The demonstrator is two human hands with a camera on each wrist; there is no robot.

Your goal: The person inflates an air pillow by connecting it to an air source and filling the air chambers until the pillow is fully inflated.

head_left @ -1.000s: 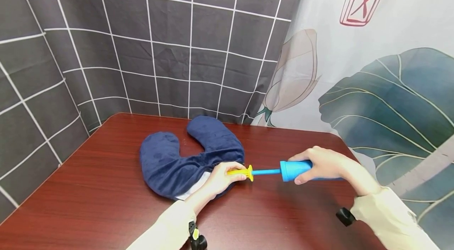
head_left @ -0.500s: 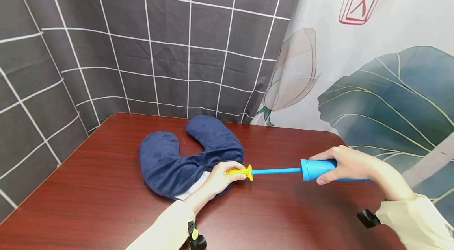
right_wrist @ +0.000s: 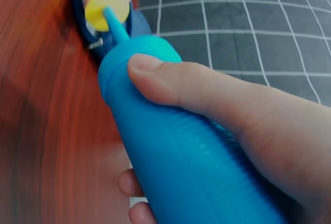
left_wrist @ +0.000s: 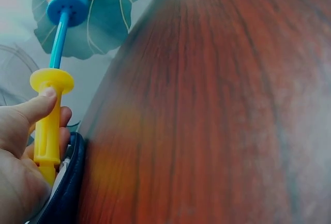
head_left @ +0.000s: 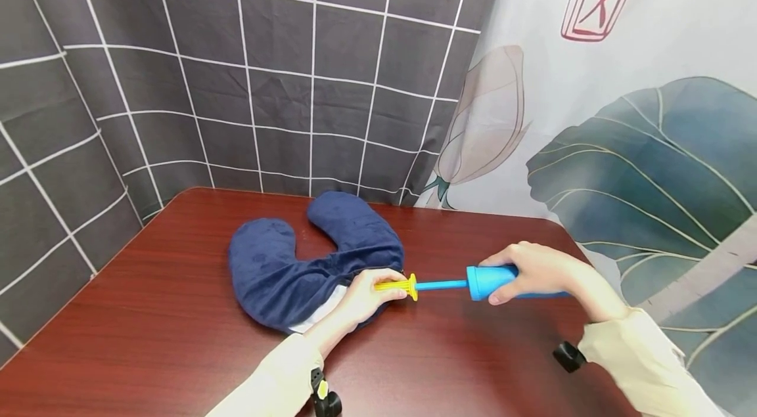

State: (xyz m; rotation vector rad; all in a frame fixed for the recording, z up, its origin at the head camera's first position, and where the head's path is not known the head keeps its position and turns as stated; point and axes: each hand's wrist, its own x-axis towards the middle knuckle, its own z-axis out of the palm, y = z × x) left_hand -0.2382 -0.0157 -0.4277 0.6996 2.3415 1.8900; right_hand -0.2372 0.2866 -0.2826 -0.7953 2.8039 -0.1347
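A hand pump lies level between both hands, its blue barrel (right_wrist: 170, 146) joined by a thin blue rod (head_left: 442, 285) to a yellow end piece (left_wrist: 47, 125) with a round flange. My left hand (head_left: 365, 299) holds the yellow piece, thumb along it just below the flange. Its narrow tip runs down into the palm beside the zipped edge of a navy U-shaped neck pillow (head_left: 266, 272); the tip's end is hidden. White lining (head_left: 322, 312) shows at the pillow's opening. My right hand (head_left: 535, 276) wraps round the barrel, thumb near its front rim. A length of rod is exposed.
The pillow rests on a reddish-brown wooden table (head_left: 148, 312). Behind it hangs a dark grey curtain (head_left: 284, 102) with white grid lines, and a white leaf-print curtain (head_left: 591, 108) hangs at the right. Small black devices sit at both wrists.
My right hand slid the blue barrel rightward, lengthening the exposed rod, then brought it back left toward the yellow piece. My left hand stays in place on the yellow piece.
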